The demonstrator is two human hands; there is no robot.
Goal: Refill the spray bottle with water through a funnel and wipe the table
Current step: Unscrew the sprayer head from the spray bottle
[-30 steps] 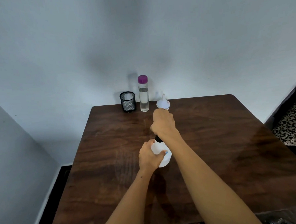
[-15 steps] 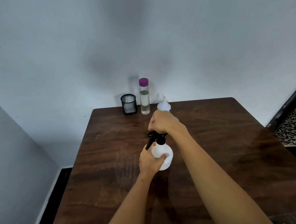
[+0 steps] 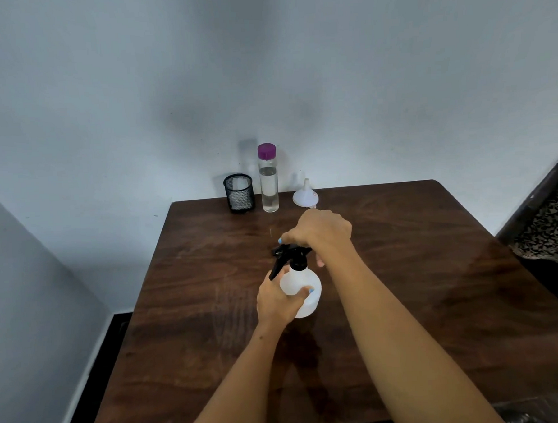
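Spray bottle [image 3: 303,291] between two gripping hands

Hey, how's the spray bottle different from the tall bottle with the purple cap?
The spray bottle is squat, rounded and milky white; the tall bottle is slim and clear, so its water shows. The spray bottle carries a black trigger head; the tall bottle has a purple cap. The left hand and right hand hold the spray bottle mid-table; the tall bottle stands untouched at the far edge. Both are upright on the table.
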